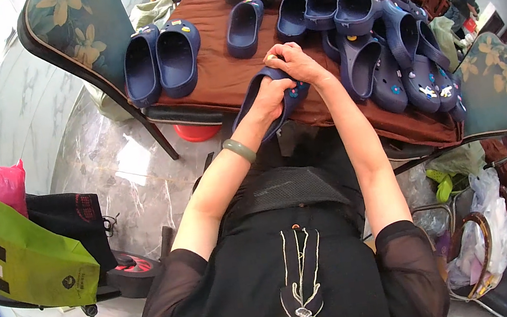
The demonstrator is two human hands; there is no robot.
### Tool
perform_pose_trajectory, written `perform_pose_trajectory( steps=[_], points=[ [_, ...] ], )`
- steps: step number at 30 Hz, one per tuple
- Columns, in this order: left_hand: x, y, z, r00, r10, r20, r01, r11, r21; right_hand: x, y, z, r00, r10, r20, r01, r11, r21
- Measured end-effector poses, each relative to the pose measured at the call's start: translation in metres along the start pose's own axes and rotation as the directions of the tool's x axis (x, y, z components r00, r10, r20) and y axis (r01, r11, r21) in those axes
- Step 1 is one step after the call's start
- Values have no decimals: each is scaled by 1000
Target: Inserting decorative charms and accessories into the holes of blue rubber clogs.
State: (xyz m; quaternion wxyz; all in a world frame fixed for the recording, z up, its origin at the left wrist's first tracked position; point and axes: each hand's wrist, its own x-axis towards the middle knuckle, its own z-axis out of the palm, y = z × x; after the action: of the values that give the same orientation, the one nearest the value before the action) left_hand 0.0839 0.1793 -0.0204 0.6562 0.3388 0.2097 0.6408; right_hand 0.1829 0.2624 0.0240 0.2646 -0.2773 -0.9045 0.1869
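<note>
A dark blue clog (248, 105) is held over the near edge of the cloth-covered table, in front of my body. My left hand (271, 96) reaches into its opening and grips it near the toe. My right hand (293, 64) is bent over the toe end, its fingertips pinched on a small yellow shoe charm (270, 58). Small coloured charms (293, 92) sit on the clog's upper, partly covered by my fingers. Beyond my hands, a single blue clog (245, 28) lies on the cloth. To the left, a pair of blue clogs (160, 61) stands side by side.
Many blue clogs (357, 9) are heaped on the right of the brown cloth (213, 54). Floral-backed chairs (77, 34) flank the table. Low on the left hangs a green bag (34, 254); a red basin (198, 131) is under the table. Plastic bags (485, 216) sit at right.
</note>
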Motion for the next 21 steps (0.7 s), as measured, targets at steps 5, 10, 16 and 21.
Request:
perform_pose_trajectory(
  steps=[5, 10, 16, 21],
  points=[
    [-1, 1, 3, 999, -29, -20, 30, 999, 31, -15, 3, 16, 921, 150, -359, -78, 975, 207],
    [-4, 4, 6, 995, -50, -81, 47, 998, -28, -27, 3, 12, 734, 288, -615, -43, 923, 381],
    [4, 14, 0, 932, 161, -325, -63, 954, 293, -54, 42, 19, 701, 350, -621, -266, 937, 229],
    [6, 7, -6, 939, 201, -278, -103, 939, 328, -47, 29, 17, 708, 139, -693, -272, 958, -85]
  ],
)
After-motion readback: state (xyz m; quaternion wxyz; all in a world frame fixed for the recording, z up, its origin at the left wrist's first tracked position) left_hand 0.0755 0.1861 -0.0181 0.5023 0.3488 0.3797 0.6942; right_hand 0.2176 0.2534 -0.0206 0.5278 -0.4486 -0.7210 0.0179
